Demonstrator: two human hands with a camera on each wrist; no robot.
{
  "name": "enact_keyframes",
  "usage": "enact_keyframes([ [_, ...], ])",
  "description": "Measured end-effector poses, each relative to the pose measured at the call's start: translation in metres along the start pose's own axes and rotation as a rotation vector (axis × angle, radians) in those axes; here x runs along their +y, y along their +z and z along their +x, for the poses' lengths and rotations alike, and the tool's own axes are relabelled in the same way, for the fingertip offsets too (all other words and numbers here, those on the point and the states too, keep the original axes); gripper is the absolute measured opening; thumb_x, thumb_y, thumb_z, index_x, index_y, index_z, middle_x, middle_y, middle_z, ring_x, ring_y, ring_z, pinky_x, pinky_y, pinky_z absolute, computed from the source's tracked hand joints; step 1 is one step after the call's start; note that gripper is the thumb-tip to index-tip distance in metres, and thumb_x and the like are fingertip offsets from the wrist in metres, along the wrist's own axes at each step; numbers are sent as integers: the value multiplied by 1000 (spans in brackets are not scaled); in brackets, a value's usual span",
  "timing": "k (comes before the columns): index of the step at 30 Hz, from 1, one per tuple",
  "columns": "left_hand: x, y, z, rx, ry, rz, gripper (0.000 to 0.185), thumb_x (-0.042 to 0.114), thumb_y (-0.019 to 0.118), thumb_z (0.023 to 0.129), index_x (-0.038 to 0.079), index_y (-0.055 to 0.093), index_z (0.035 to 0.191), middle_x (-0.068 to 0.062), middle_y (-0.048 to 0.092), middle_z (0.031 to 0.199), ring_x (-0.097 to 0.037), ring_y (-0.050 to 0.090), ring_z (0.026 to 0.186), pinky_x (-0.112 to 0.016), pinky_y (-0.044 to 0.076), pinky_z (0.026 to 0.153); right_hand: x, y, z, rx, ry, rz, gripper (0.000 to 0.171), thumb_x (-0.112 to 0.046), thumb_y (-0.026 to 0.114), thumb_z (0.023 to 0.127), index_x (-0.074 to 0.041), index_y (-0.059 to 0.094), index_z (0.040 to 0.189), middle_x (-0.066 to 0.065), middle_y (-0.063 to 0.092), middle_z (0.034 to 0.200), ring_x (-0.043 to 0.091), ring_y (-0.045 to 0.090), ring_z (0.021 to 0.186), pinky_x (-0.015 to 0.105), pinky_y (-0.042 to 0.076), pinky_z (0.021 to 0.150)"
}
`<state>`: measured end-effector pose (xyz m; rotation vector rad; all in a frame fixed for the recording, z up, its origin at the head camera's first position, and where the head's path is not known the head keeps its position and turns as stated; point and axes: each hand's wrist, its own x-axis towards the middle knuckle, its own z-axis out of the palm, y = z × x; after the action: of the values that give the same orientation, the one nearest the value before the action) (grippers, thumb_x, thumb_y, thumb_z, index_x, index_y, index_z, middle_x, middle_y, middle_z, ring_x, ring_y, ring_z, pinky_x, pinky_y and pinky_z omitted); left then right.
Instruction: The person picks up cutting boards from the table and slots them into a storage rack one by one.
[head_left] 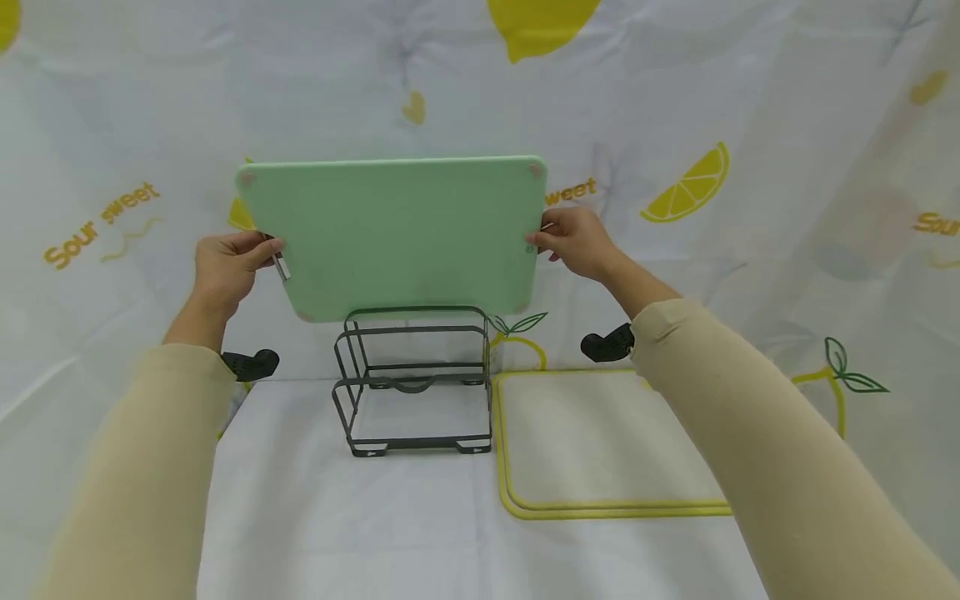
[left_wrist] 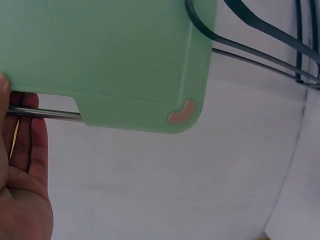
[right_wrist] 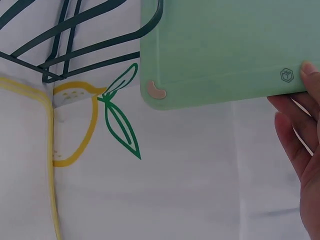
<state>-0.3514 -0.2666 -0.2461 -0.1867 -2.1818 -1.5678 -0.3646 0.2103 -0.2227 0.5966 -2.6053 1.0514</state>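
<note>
A: Grip. Your left hand pinches the left short edge of the green cutting board, fingers curled round it beside the metal handle bar set into a notch there. Your right hand clamps the opposite short edge, thumb on the near face and fingers behind.

B: And where is the board?

A: You hold it in the air, upright on its long edge and tilted a little, its lower edge just above the top loops of the dark wire rack. From the head view it may be brushing the rearmost loop; the wrist views do not settle whether it touches.

B: How will it handle?

A: Judged from its flat, unbending sheet and thin rim, it is stiff, light plastic, smooth on both faces and so apt to slip under a loose pinch. The pink corner pads look like soft non-slip feet. The two short edges, as you hold them now, give the best control; the bar side offers the surer purchase.

B: Surroundings?

A: The rack stands on a white tabletop. Just right of it lie two yellow-rimmed white boards, stacked flat. A lemon-print cloth hangs behind.
</note>
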Motion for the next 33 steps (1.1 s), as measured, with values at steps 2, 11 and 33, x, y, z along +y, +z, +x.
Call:
enact_keyframes([
  [2,-5,3,-2,-2,-1,21,13,26,74,92,27,79,104,33,67,77,10,65,78,-6,53,77,4,3,-2,0,-4,-1,22,-18,65,100,0,71,112,21,76,110,31,74,98,37,61,76],
  [11,-22,2,-15,-48,-74,154,51,35,71,95,-2,66,130,34,65,78,11,63,80,-20,54,97,15,23,-10,-22,8,15,20,-16,66,100,1,71,109,22,75,109,34,74,97,39,61,73],
  [33,-59,5,-51,-123,-148,267,54,39,65,99,-7,66,127,39,56,74,2,60,86,-49,46,109,42,67,-36,-129,69,50,20,-16,65,100,2,70,109,22,75,110,35,73,99,48,61,80],
])
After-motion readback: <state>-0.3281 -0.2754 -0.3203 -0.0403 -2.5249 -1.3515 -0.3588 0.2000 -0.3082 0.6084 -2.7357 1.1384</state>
